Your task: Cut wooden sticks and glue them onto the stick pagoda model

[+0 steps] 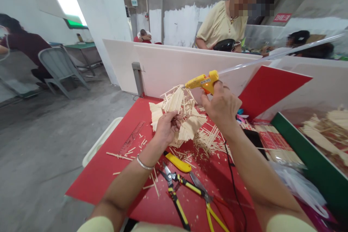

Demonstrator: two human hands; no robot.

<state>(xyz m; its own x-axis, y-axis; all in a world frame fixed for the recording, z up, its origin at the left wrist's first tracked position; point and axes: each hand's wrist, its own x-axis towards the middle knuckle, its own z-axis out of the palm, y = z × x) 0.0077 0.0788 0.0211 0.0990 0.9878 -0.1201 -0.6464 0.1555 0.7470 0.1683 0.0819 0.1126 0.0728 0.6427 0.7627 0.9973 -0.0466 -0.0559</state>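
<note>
My left hand (167,127) is closed on a model built of thin wooden sticks (178,114), holding it tilted above the red table (108,166). My right hand (221,107) grips a yellow glue gun (203,81) whose nozzle points left onto the top of the stick model. A long clear glue stick (277,55) juts from the back of the gun toward the upper right. The gun's black cord (231,174) trails along my right forearm.
Loose sticks (209,139) litter the table. Near its front edge lie a yellow utility knife (178,162), two yellow-handled cutters (187,188) and a ruler (132,138). White partitions (168,67) stand behind, with a person in a beige top beyond. Stick packets (274,145) lie at right.
</note>
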